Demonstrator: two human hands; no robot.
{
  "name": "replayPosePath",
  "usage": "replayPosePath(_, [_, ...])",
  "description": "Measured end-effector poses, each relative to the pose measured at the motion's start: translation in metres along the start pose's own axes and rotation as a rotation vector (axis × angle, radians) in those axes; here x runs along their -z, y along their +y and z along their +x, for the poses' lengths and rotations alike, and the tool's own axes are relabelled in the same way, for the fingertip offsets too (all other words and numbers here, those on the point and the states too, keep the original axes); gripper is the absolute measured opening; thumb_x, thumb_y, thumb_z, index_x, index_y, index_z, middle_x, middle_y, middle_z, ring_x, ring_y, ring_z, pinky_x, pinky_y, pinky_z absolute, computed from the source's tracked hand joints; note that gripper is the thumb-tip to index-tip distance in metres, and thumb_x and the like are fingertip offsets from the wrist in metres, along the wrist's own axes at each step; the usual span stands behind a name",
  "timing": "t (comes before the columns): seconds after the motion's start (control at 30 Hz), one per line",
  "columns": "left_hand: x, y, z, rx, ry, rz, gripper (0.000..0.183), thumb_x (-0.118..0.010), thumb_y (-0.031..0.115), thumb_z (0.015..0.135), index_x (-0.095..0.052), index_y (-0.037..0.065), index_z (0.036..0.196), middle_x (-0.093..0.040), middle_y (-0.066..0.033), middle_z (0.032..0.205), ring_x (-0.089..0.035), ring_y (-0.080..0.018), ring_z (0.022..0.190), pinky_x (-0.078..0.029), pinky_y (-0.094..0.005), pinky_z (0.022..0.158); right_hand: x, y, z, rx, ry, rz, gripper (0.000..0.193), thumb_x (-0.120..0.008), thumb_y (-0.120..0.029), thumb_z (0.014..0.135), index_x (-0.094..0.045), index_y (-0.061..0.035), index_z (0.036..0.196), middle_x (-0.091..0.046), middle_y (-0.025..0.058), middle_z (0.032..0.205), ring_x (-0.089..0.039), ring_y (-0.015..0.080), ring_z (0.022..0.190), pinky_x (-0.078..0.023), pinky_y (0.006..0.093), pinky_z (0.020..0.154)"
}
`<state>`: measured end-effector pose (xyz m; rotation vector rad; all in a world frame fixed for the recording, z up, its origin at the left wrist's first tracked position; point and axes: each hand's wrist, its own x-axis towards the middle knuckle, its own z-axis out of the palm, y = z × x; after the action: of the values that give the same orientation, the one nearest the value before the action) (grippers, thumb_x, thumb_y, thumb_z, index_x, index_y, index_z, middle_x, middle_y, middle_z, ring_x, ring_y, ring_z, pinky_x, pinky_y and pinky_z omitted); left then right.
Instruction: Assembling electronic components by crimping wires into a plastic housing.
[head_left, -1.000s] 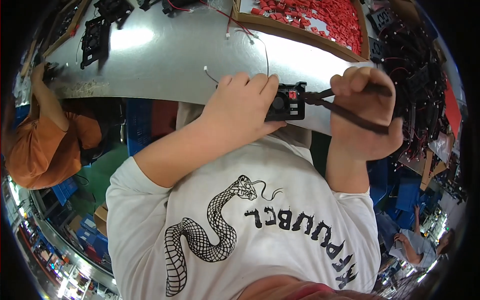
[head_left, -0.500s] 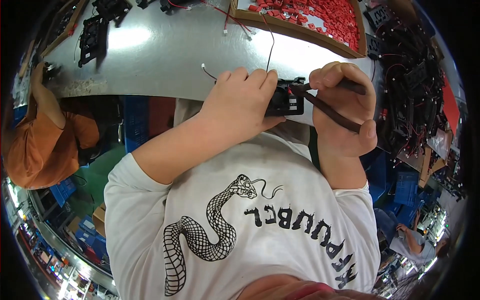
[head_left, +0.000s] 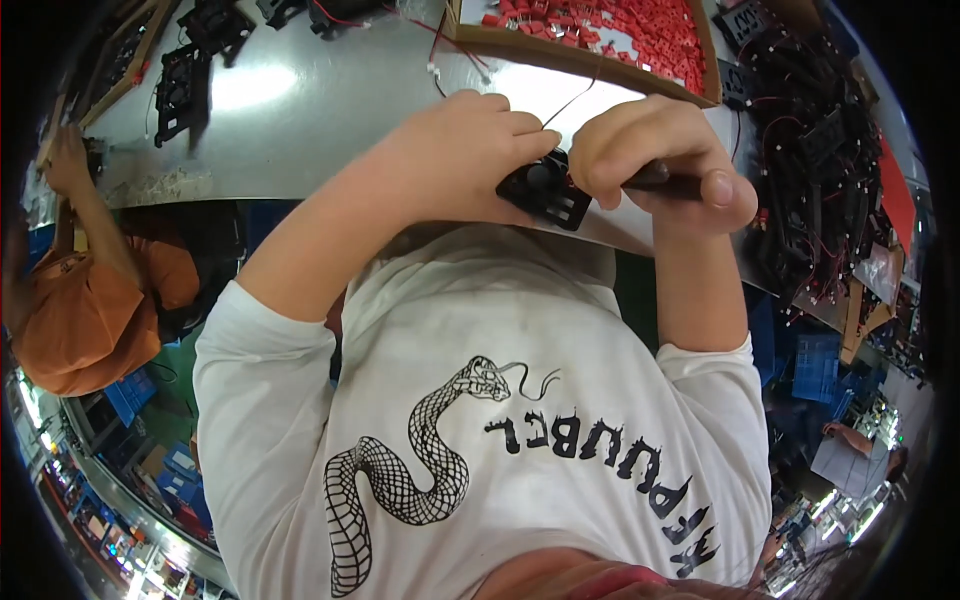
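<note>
1. Workshop around me: shiny metal table (head_left: 330, 150) across the upper part of the frame, co-worker in orange (head_left: 85, 310) at the left edge.
2. Black fan unit (head_left: 545, 185) sits just above frame center, at the table's near edge, slanting down to the right.
3. My left hand (head_left: 470, 150) is closed on the unit's left part, fingers over its top. A thin dark wire (head_left: 573, 103) runs up from near my fingertips.
4. My right hand (head_left: 660, 150) is curled around a dark-handled tool (head_left: 650, 175) beside the unit's right end. Tool tip hidden behind my fingers; can't tell if it touches the unit or how far the handles are squeezed.
5. Progress, my judgement: mid-work on this unit, not finished, since it's in hand with the tool right by it. Can't tell whether any red piece is fitted; my hand blocks that end.
6. Left over: plenty of loose red parts (head_left: 640, 45) in the cardboard tray (head_left: 570, 57), top right of center. More black units are heaped at upper right (head_left: 810, 170); whether those are done, can't tell.
</note>
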<state>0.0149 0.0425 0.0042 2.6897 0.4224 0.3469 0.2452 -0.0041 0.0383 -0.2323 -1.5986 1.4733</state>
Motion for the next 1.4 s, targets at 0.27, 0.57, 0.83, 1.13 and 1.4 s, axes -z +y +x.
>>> replayPosePath(0.27, [-0.030, 0.037, -0.019, 0.196, 0.237, 0.167, 0.074, -0.086, 0.045, 0.068, -0.061, 0.005, 0.125, -0.063, -0.0037, 0.101, -0.061, -0.0231, 0.088, -0.048, -0.0381, 0.078, -0.032, 0.007, -0.045, 0.358, 0.728, 0.138, 0.088, -0.050, -0.060, 0.088, -0.048, 0.0096, 0.142, -0.062, 0.0216, 0.115, -0.058, 0.0286, 0.102, -0.045, 0.0457, 0.089])
replayPosePath(0.57, [-0.029, 0.039, -0.020, 0.236, 0.214, 0.170, 0.078, -0.087, 0.044, 0.067, -0.060, 0.005, 0.129, -0.062, -0.0045, 0.105, -0.059, -0.0238, 0.089, -0.047, -0.0379, 0.079, -0.021, 0.016, -0.051, 0.339, 0.584, 0.111, 0.082, -0.050, -0.059, 0.087, -0.051, 0.0045, 0.140, -0.059, 0.0178, 0.116, -0.053, 0.0260, 0.103, -0.041, 0.0441, 0.091])
replayPosePath(0.83, [-0.028, 0.040, -0.019, 0.260, 0.176, 0.156, 0.081, -0.089, 0.040, 0.065, -0.059, 0.005, 0.131, -0.062, -0.0058, 0.109, -0.059, -0.0261, 0.092, -0.048, -0.0395, 0.083, -0.036, 0.007, -0.040, 0.275, 0.772, 0.059, 0.076, -0.052, -0.057, 0.087, -0.054, -0.0001, 0.137, -0.052, 0.0122, 0.115, -0.045, 0.0244, 0.102, -0.039, 0.0433, 0.088])
replayPosePath(1.13, [-0.026, 0.038, -0.017, 0.241, 0.171, 0.073, 0.077, -0.088, 0.040, 0.067, -0.060, 0.005, 0.130, -0.064, -0.0059, 0.109, -0.060, -0.0258, 0.093, -0.048, -0.0394, 0.084, -0.049, 0.015, -0.049, 0.326, 0.439, -0.240, 0.064, -0.056, -0.060, 0.093, -0.060, -0.0095, 0.131, -0.052, 0.0097, 0.101, -0.044, 0.0220, 0.087, -0.033, 0.0375, 0.073])
replayPosePath(1.4, [-0.027, 0.036, -0.019, 0.245, 0.192, 0.081, 0.076, -0.088, 0.041, 0.069, -0.060, 0.004, 0.130, -0.066, -0.0061, 0.107, -0.060, -0.0264, 0.092, -0.048, -0.0396, 0.083, -0.054, 0.004, -0.058, 0.288, 0.584, -0.168, 0.075, -0.059, -0.063, 0.087, -0.055, -0.0080, 0.137, -0.050, 0.0082, 0.103, -0.043, 0.0211, 0.089, -0.034, 0.0370, 0.075])
